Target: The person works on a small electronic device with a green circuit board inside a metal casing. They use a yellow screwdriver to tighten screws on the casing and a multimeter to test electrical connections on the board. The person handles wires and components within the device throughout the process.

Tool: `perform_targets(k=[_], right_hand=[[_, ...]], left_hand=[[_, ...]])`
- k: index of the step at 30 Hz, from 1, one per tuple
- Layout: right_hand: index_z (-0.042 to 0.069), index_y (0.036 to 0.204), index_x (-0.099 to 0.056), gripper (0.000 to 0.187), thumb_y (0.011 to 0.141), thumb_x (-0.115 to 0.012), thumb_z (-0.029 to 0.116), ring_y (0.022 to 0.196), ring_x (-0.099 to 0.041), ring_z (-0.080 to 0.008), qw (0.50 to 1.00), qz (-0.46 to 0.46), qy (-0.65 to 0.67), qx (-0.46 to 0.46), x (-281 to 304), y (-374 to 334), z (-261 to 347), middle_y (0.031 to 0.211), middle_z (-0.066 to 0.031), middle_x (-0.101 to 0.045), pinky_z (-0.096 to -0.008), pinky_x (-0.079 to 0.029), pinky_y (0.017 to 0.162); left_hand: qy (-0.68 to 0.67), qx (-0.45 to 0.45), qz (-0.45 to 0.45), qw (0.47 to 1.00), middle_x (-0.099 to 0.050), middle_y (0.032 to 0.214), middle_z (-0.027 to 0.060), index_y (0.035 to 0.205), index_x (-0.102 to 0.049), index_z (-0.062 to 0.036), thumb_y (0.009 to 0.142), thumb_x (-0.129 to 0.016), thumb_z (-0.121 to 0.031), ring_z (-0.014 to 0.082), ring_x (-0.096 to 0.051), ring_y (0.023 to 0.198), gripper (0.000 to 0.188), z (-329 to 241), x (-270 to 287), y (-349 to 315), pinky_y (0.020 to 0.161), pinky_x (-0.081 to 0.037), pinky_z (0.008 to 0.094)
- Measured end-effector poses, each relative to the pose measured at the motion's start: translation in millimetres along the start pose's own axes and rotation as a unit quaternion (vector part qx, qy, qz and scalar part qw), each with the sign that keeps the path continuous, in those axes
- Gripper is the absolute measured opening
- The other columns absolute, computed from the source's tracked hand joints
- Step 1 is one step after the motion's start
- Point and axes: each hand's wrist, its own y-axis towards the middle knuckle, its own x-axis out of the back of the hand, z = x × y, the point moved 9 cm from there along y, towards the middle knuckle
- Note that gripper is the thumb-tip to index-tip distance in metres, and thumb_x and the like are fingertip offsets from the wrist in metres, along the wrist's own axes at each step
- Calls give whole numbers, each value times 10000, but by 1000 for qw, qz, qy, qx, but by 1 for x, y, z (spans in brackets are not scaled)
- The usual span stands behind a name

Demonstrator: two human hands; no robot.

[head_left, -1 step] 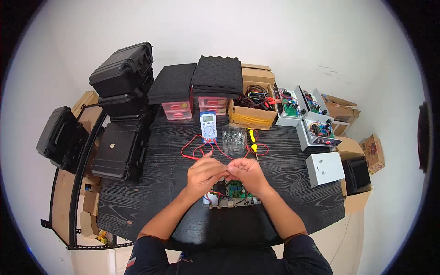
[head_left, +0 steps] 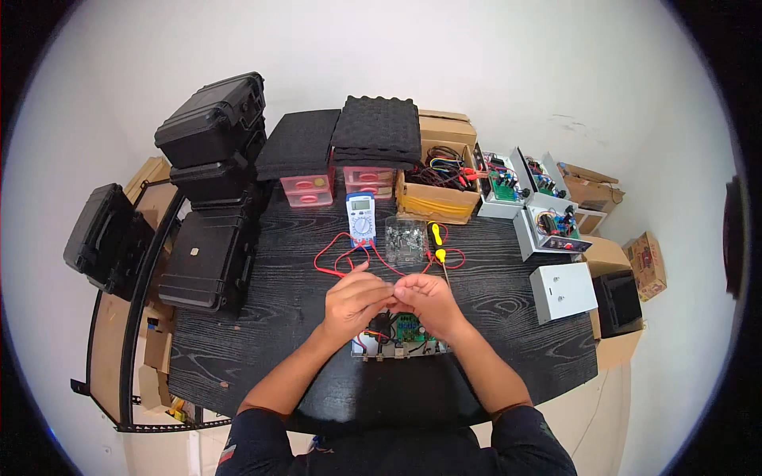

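My left hand (head_left: 355, 301) and my right hand (head_left: 432, 303) meet fingertip to fingertip over the middle of the table. Both are closed in a pinch, and whatever sits between the fingers is too small or too hidden to name. Below them lies an open electronics unit with a green circuit board (head_left: 409, 327), coloured wires and a pale metal edge, partly covered by my hands. Just beyond the fingers are a blue-and-white multimeter (head_left: 361, 220) with red test leads (head_left: 319, 258), a clear compartment box (head_left: 406, 240) of small parts, and a yellow-and-black screwdriver (head_left: 438, 242).
Black hard cases (head_left: 208, 258) are stacked at the left. Foam sheets (head_left: 376, 131) top small pink drawers (head_left: 307, 190) at the back, beside a cardboard box (head_left: 438, 202) of cables. Open white units (head_left: 548, 230) with circuit boards and a closed white box (head_left: 564, 292) stand at the right.
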Motion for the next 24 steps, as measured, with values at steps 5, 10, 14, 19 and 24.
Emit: perform_targets(k=[5,10,14,19,24], right_hand=[[-8,1199,-718,222,1075,-662,168,963,-726,-133,999,-13,-25,-23,-3,-5,-6,1086,-65,-763,-285,-599,878],[-1,1186,-720,165,1042,-693,74,939,-698,-111,985,-53,-131,96,7,-15,11,1123,-55,-725,-263,-567,861],[-15,1153,-717,142,1018,-682,8,958,-693,-112,933,-120,-292,175,33,-35,29,1097,-78,-695,-281,-570,860],[-24,1112,-717,117,1048,-654,50,925,-678,-93,927,-169,-280,186,77,-60,9,1060,-58,-705,-271,-553,841],[-10,1109,-711,120,1075,-632,74,893,-651,-77,934,-177,-273,149,91,-70,-1,972,-13,-714,-249,-527,822]], left_hand=[[76,-52,22,996,-785,1044,64,1030,-801,-73,790,-874,-63,228,-742,983,251,-18,1,3,1077,-540,522],[114,-5,102,988,-762,1034,45,1029,-771,-82,833,-840,-107,216,-729,986,209,2,-8,-10,1099,-516,534],[206,13,262,943,-735,1053,5,1021,-763,-104,901,-779,-198,199,-682,1090,153,28,-34,-37,1195,-406,569],[226,-6,292,929,-732,1125,-9,1064,-756,-93,918,-772,-210,193,-638,1199,187,42,-55,-57,1234,-338,580],[243,0,335,910,-704,1198,-19,1092,-764,-91,928,-759,-217,188,-605,1264,207,39,-59,-56,1252,-308,597]])
